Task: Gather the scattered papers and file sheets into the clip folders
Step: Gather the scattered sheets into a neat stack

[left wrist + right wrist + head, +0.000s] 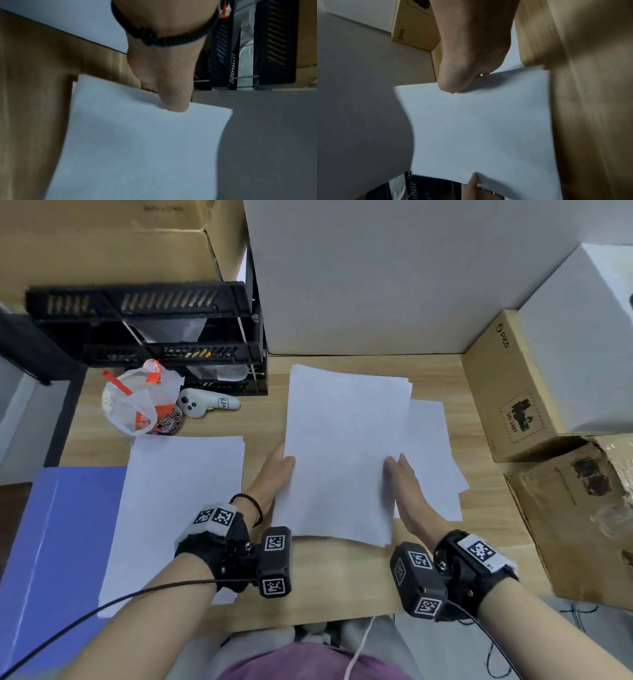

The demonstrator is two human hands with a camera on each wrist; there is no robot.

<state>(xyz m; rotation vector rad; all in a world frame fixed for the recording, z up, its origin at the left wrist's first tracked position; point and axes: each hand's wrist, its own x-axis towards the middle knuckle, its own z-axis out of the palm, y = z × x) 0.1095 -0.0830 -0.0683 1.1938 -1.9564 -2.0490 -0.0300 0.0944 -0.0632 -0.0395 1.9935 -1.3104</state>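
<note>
papers [342,453], a white stack, held above the wooden desk [329,587] mid-frame. left hand [274,474] pinches the stack's left edge, thumb on top, fingers underneath. right hand [407,491] pinches the right edge the same way. more loose sheets [435,460] lie on the desk under the stack's right side. another white sheet pile [174,508] sits left, overlapping a blue folder [54,542]. black file tray [154,333] at back left, plastic bag [137,402] and white controller [205,405] in front of it. cardboard boxes [507,392] right.
</note>
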